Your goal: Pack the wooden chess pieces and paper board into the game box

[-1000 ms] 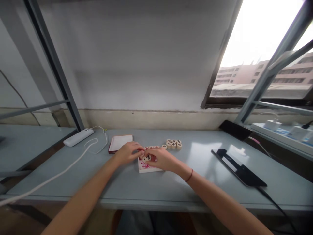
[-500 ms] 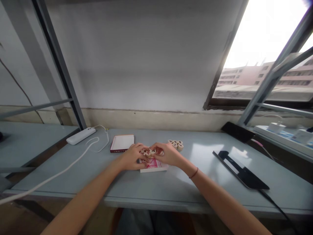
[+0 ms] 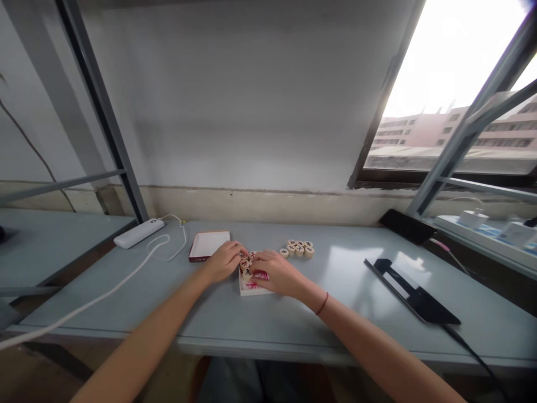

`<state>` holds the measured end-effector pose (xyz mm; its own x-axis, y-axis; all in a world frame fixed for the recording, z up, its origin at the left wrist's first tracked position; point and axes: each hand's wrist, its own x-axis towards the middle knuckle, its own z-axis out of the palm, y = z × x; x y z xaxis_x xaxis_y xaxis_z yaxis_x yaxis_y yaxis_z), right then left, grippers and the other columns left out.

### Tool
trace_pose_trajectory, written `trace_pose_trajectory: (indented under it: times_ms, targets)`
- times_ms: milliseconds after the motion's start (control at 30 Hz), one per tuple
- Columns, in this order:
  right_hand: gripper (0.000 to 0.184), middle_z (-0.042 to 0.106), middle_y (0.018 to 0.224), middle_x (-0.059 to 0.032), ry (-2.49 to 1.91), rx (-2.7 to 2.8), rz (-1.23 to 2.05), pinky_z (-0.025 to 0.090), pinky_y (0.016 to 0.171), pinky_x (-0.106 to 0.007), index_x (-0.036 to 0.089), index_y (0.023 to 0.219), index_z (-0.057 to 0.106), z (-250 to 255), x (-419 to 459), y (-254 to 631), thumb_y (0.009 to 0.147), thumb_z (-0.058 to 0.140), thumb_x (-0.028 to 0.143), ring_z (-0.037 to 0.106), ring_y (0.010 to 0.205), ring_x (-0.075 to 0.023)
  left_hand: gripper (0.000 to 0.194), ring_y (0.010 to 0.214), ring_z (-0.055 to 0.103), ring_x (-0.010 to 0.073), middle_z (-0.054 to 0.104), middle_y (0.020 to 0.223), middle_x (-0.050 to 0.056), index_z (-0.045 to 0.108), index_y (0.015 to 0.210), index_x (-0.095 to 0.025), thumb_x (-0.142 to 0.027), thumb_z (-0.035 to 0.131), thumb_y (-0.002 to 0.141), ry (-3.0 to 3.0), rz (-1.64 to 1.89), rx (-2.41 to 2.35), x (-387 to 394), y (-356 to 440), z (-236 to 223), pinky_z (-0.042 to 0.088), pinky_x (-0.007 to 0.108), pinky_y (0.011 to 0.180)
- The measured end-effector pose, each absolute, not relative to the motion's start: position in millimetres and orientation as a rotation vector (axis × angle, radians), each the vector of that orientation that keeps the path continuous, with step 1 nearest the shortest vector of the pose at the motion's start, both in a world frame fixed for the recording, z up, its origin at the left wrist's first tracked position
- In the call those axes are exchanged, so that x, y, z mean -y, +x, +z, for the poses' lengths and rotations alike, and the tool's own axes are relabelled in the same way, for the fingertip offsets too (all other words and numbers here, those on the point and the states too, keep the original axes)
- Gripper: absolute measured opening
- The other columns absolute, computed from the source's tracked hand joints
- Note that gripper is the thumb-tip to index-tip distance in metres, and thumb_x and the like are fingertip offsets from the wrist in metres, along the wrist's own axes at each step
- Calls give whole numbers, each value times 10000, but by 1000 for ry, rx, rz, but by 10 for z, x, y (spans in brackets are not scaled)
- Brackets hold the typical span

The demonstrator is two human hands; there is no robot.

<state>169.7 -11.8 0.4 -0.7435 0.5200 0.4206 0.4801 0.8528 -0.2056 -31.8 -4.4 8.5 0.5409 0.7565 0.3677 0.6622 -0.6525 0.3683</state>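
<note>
A shallow white box (image 3: 257, 291) with pink lines on its inner surface sits on the desk before me. Round wooden xiangqi pieces (image 3: 245, 265) with red and black characters lie at its left and far side. At the far-left corner, my left hand (image 3: 224, 262) has its fingers closed against a piece. My right hand (image 3: 274, 273) reaches over the box from the right, fingers bent down on the pieces; its fingertips are partly hidden. Beyond it, a single xiangqi piece (image 3: 284, 253) stands beside a small group of xiangqi pieces (image 3: 299, 252).
A box lid (image 3: 210, 244), white inside with a dark red side, lies behind my left hand. Farther left are a white power bank (image 3: 139, 233) and its cable (image 3: 126, 275). On the right lie a black tablet-like device (image 3: 413, 292), a dark phone-like slab (image 3: 408, 226) and a power strip (image 3: 486, 235).
Both hands have shifted: the left slightly up and away from the box's front, the right leftward over it. The row of pieces between them is now inside the box. A single piece shows beside the group.
</note>
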Motion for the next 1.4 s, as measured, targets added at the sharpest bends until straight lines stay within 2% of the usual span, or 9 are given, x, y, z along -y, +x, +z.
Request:
trace_pose_trajectory:
  times_ms: [100, 300, 400, 533, 633, 900, 1100, 1300, 1400]
  targets:
    - [51, 612, 772, -30, -758, 2593, 58, 360, 723, -273, 186, 783, 609, -24, 98, 1676, 759, 584, 148, 500, 767, -159, 306, 965, 504, 170, 577, 983, 50, 575, 947, -184, -105, 331, 782, 2605, 744, -1174, 39, -305, 55, 391, 302, 912]
    - [58, 606, 827, -50, -701, 2552, 11, 375, 679, -269, 186, 752, 602, 50, 74, 1649, 787, 565, 212, 503, 759, -162, 343, 1080, 488, 171, 550, 1152, 65, 523, 1134, -185, -166, 333, 849, 2617, 726, -1112, 58, -310, 48, 366, 306, 970]
    - [134, 620, 827, -52, -821, 2412, 62, 395, 718, -270, 192, 823, 610, 129, -79, 1862, 840, 496, 260, 526, 782, -162, 353, 1151, 457, 205, 498, 1249, 87, 503, 1192, -189, -309, 391, 879, 2621, 693, -1149, 96, -283, 42, 344, 342, 995]
    - [222, 639, 957, -77, -1169, 2263, -12, 376, 807, -307, 198, 933, 622, 83, -401, 2267, 863, 442, 310, 527, 922, -206, 482, 1240, 364, 276, 407, 1356, 87, 492, 1222, -246, -477, 523, 800, 2669, 586, -1214, 143, -214, -1, 240, 462, 1047]
    - [313, 637, 1024, -66, -1332, 2309, 37, 357, 833, -304, 229, 963, 636, -12, -556, 2439, 895, 357, 354, 526, 961, -203, 470, 1223, 389, 258, 402, 1361, 81, 482, 1222, -267, -469, 525, 799, 2667, 557, -1228, 156, -179, -24, 222, 476, 1049]
    - [574, 662, 870, -106, -1780, 2332, 167, 355, 727, -304, 213, 796, 687, 8, -533, 2390, 895, 219, 530, 565, 879, -242, 455, 1194, 419, 255, 426, 1341, 95, 502, 1195, -236, -448, 531, 793, 2645, 542, -1237, 165, -176, 13, 248, 465, 1037]
    - [552, 629, 960, -120, -1829, 2367, 156, 349, 746, -329, 235, 895, 685, -29, -525, 2363, 871, 249, 573, 554, 909, -253, 439, 1174, 435, 249, 457, 1309, 96, 535, 1162, -227, -461, 531, 790, 2639, 536, -1236, 160, -178, 1, 264, 461, 1029]
    - [507, 637, 847, -105, -1753, 2370, 86, 351, 740, -317, 209, 802, 684, -7, -534, 2361, 877, 299, 531, 567, 828, -228, 442, 1181, 425, 257, 469, 1298, 93, 547, 1157, -230, -474, 534, 788, 2663, 572, -1235, 149, -182, -13, 279, 451, 1022]
    - [420, 632, 845, -91, -1578, 2347, 105, 374, 724, -277, 210, 861, 679, 35, -507, 2367, 885, 345, 463, 566, 819, -200, 434, 1185, 417, 249, 474, 1287, 81, 536, 1170, -243, -473, 520, 802, 2695, 657, -1207, 130, -186, -1, 301, 423, 1011]
